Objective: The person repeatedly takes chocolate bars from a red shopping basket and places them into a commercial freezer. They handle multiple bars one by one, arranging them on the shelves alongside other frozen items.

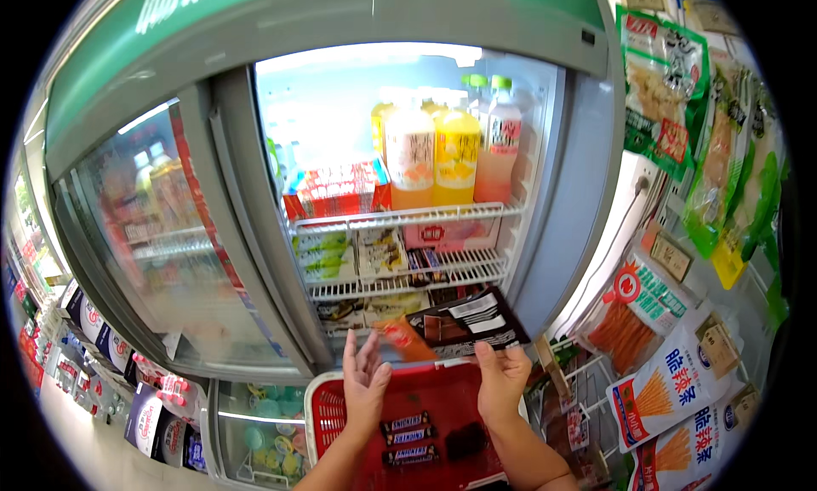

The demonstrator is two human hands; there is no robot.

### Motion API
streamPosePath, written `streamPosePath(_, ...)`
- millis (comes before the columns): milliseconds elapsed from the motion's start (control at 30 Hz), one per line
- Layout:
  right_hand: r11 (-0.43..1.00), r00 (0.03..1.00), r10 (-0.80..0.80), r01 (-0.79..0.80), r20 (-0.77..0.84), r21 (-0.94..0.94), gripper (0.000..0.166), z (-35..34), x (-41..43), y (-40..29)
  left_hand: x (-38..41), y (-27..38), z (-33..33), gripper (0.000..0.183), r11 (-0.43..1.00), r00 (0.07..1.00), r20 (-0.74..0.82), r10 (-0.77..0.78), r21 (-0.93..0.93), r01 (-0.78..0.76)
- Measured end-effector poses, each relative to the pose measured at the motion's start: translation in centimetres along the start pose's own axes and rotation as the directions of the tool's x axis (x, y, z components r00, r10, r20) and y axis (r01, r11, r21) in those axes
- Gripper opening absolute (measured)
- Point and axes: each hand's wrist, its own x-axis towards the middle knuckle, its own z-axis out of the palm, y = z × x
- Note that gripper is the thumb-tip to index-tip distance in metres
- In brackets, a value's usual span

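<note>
My right hand pinches the lower edge of a dark, flat chocolate package between thumb and fingers. My left hand has its fingers apart, holding nothing, close to the orange item that shows beside the dark package. Whether the orange item is part of that package I cannot tell. Below both hands is a red plastic basket with a pale rim. Several Snickers bars lie in it in a column, with a blurred dark item to their right.
A refrigerated display case stands ahead, its sliding glass door at the left. Its white wire shelves hold drink bottles, a red box and small snack packs. Hanging snack bags crowd the right side. Another chest with lidded cups is lower left.
</note>
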Motion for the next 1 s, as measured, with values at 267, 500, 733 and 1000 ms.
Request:
streamPosePath(267, 0.754, 0.859, 0.494, -0.499, 0.133, 0.428, 0.015, -0.9, -4.2, 1.6, -6.1, 2.2, -2.1, 0.025, 0.955, 0.948, -0.127, -0.291, -0.096, 0.28)
streamPosePath(500, 0.724, 0.817, 0.551, -0.568, 0.167, 0.39, 0.018, -1.2, -5.8, 2.5, -7.0, 2.3, -3.9, 0.023, 0.926, 0.912, -0.162, -0.376, -0.085, 0.367)
streamPosePath(733, 0.716, 0.79, 0.586, -0.609, 0.181, 0.341, 0.021, -1.3, -6.8, 3.3, -7.5, 1.8, -4.8, 0.019, 0.931, 0.905, -0.219, -0.366, -0.072, 0.359)
streamPosePath(1000, 0.68, 0.763, 0.614, -0.642, 0.203, 0.354, 0.022, -1.4, -7.5, 3.4, -7.8, 2.4, -5.0, 0.019, 0.939, 0.91, -0.232, -0.343, -0.062, 0.339)
